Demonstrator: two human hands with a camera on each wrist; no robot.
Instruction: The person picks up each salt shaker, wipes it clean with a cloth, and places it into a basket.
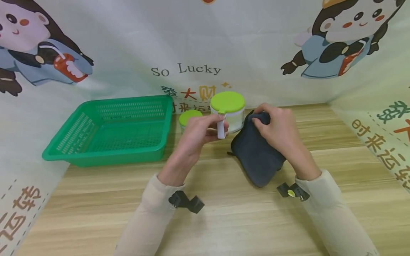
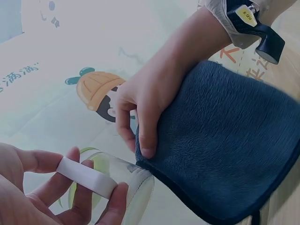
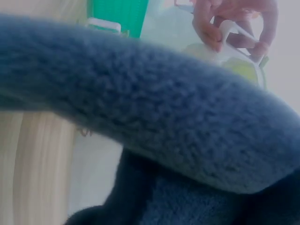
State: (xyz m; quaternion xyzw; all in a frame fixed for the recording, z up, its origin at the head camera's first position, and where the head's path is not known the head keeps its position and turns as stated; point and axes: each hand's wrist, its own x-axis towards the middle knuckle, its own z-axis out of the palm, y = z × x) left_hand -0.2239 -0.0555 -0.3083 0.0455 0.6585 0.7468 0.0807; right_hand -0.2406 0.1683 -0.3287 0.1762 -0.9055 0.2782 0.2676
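My left hand [image 1: 200,133] grips the white handle [image 1: 221,128] of a clear jar [image 1: 236,121] with a bright green lid [image 1: 227,102]. In the left wrist view that handle [image 2: 87,177] lies between thumb and fingertips, with the clear jar behind it. On the other side, my right hand [image 1: 278,124] pinches a dark blue-grey plush cloth [image 1: 256,153] near its top edge, and the rest hangs down toward me. The cloth's top corner is right at the jar's side. Close up, the cloth [image 3: 154,108] fills most of the right wrist view and hides the right fingers.
A green plastic basket [image 1: 112,160] stands at the back left of the wooden table [image 1: 230,220]. Between it and the jar is a smaller green-lidded container [image 1: 190,116], partly behind my left hand. A printed backdrop [image 1: 192,35] rises behind the table.
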